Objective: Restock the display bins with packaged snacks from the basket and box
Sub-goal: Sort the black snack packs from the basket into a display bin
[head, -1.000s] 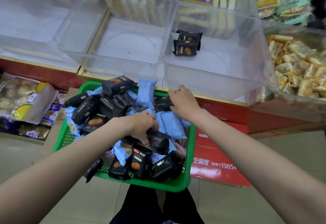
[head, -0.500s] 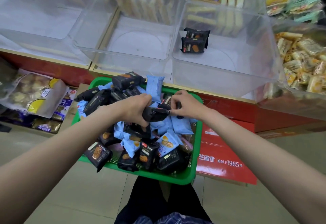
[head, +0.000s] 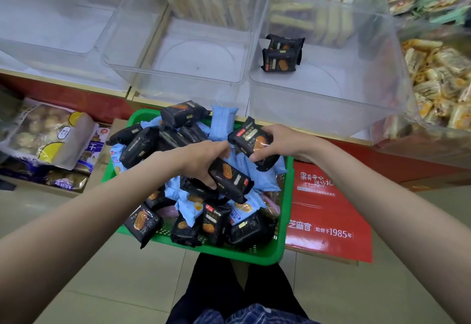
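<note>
Hands over green basket [head: 277, 249]: left hand [head: 201, 158] grips one black snack pack [head: 230, 179], right hand [head: 277, 142] grips another black pack [head: 252, 142]; two black packs [head: 281, 54] in clear bin [head: 328, 109].

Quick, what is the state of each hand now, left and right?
Left hand: grips a black snack pack over the green basket.
Right hand: grips another black pack.

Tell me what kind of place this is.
Most likely a snack shop with loose-pick displays: clear display bins on a shelf, some holding wrapped snacks, and a green basket heaped with black and blue packets being stocked by hand.
</note>
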A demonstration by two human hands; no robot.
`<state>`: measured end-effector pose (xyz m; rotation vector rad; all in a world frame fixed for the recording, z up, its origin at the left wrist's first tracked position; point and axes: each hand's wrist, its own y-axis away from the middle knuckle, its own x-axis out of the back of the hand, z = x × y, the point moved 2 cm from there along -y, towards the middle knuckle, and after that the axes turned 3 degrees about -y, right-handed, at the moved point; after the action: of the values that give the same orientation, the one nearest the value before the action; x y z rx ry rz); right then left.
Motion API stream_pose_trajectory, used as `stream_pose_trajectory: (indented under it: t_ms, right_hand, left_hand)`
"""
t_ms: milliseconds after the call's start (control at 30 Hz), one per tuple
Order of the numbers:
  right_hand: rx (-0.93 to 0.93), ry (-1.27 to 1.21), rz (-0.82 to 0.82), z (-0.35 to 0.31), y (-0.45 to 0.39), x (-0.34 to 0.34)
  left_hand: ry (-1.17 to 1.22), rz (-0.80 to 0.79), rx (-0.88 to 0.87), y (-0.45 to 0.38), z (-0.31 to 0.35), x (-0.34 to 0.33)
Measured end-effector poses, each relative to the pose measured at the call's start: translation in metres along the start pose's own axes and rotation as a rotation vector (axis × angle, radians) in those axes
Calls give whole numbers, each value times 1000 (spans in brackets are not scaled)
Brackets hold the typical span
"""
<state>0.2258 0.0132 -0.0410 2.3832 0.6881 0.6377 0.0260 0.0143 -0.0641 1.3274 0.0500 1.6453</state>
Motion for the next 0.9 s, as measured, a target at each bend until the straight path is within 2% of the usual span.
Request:
stream_pose_trajectory:
  t_ms: [133, 200, 267, 400, 500, 567, 633, 700, 767, 833, 900]
  right_hand:
    - [-23, -416, -186, 3, 12, 7]
    - [6, -571, -245, -1, 16, 10]
    - [61, -707, -279, -12, 22, 13]
    - [281, -984, -242, -52, 28, 24]
    - [399, -1020, -144, -78, 30, 28]
    - [416, -1018, -102, -89, 27, 25]
    - [389, -1062, -9, -95, 17, 23]
    - [380, -1150, 146, -94, 4, 32]
    - [410, -1169, 304, -89, -7, 57]
    - [421, -1081, 426, -81, -13, 89]
    - [390, -868, 525, -73, -17, 121]
  left_hand:
    - [-98, 144, -58, 11, 1, -1]
    - [-130, 358, -123, 22, 4, 6]
    - [-108, 609, -110, 31, 4, 18]
    - [-34, 951, 130, 40, 5, 45]
    - [60, 1132, 351, 33, 17, 68]
    - [69, 1160, 457, 21, 32, 86]
    - [64, 1128, 486, 3, 46, 99]
    - [128, 1077, 398, -11, 56, 109]
    - [162, 983, 212, -22, 59, 115]
    - [129, 882, 114, -27, 53, 125]
    - [146, 896, 124, -34, 43, 137]
